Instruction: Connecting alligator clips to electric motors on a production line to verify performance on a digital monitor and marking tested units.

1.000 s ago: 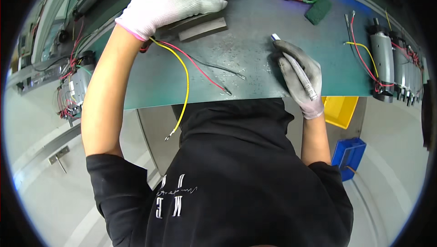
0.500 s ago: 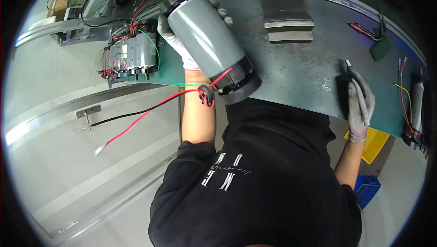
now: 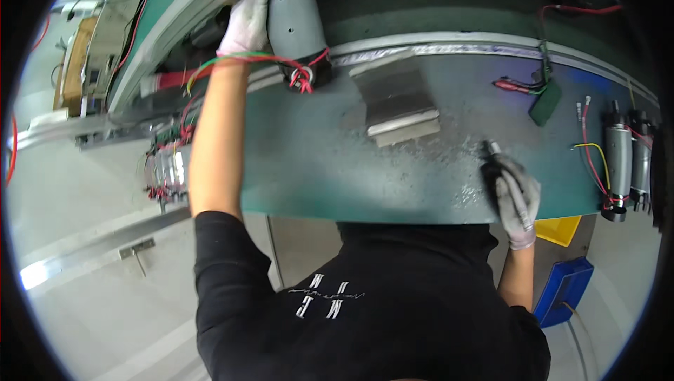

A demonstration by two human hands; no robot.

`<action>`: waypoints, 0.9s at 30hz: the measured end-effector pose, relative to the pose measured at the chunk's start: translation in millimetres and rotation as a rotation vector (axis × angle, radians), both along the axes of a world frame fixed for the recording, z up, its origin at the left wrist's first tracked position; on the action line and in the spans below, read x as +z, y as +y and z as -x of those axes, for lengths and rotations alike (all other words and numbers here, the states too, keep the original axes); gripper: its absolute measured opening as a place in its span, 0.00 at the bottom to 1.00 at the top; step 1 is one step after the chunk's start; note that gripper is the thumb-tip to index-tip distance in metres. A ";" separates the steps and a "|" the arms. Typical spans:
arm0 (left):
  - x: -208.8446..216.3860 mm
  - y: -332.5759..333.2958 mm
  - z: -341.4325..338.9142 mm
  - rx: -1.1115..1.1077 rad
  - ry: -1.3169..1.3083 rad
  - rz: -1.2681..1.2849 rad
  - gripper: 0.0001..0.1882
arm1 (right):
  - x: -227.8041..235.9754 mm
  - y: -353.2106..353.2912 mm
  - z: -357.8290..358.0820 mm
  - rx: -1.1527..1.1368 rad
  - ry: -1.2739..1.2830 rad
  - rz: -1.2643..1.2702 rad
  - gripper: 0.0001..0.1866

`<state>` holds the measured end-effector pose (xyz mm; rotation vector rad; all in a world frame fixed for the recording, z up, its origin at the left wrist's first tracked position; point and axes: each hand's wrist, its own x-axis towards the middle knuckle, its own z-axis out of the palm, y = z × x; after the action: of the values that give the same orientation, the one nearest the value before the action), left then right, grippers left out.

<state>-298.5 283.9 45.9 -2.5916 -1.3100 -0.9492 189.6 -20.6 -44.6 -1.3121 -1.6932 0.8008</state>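
Note:
Both my hands wear whitish work gloves. My left hand (image 3: 249, 21) reaches to the far left and grips the left side of a grey cylindrical motor (image 3: 296, 19), its fingertips partly hidden. Red, green and yellow wires (image 3: 242, 56) trail from the motor's near end, which has a black cap, across my wrist. Over the right part of the bench my right hand (image 3: 518, 202) is closed round a slim grey pen (image 3: 517, 200), its tip end pointing away from me. Between the hands a bent metal block (image 3: 400, 100) rests on the bench.
Across the green bench (image 3: 316, 170) runs a far metal rail (image 3: 435, 49), with a dark belt (image 3: 435, 23) beyond. Several wired motors sit at the left edge (image 3: 168, 167); more motors (image 3: 618, 163) stand at the right. A green piece (image 3: 545, 103) with wires hangs near the rail. Yellow (image 3: 559, 230) and blue bins (image 3: 565, 291) are below.
My left hand has carried the motor away from my body, to the far side over the rail. My right hand keeps the pen; the whole view has shifted.

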 end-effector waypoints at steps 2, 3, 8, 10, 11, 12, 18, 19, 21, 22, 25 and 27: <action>3.8 49.4 -32.2 0.215 0.298 -0.007 0.32 | -0.1 5.0 -2.1 0.032 0.026 -0.022 0.16; 14.7 65.6 -67.0 0.288 0.606 -0.086 0.33 | 1.2 4.5 -4.3 0.006 0.024 -0.027 0.17; 2.6 155.1 -88.3 0.262 0.579 -0.312 0.29 | 2.5 13.3 9.2 0.019 -0.002 -0.031 0.17; -18.0 260.8 -107.8 0.296 0.605 -0.414 0.28 | -2.6 13.6 10.4 0.037 0.040 0.012 0.17; -38.2 266.5 -123.0 0.277 0.597 -0.452 0.27 | -3.5 10.9 4.5 0.030 0.025 0.036 0.17; -55.8 269.7 -133.5 0.262 0.599 -0.490 0.26 | -3.0 9.9 -1.2 0.023 0.018 0.039 0.17; -73.7 215.1 -142.4 0.148 0.708 -0.788 0.21 | -4.6 16.6 -3.1 0.029 0.049 0.032 0.16; -62.3 180.7 -126.8 -0.003 0.481 0.085 0.19 | -6.1 15.5 -6.4 0.017 0.036 0.011 0.14; -16.9 85.9 -156.3 0.204 0.197 0.150 0.20 | -10.3 14.1 -8.1 0.008 0.047 0.013 0.16; -15.5 67.6 -141.0 0.137 0.174 0.160 0.19 | -11.7 13.5 -6.7 0.023 0.083 0.039 0.17; -33.0 23.9 -123.9 0.300 0.247 0.552 0.16 | -17.3 8.3 -6.8 -0.009 0.108 0.043 0.18; -43.9 13.1 -122.8 0.118 -0.110 0.506 0.18 | -15.8 9.5 -2.7 -0.022 0.121 0.065 0.19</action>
<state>-175.7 297.0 2.0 -2.7926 -1.9267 -0.8366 192.3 -11.1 -60.4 -1.2970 -1.5661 0.9103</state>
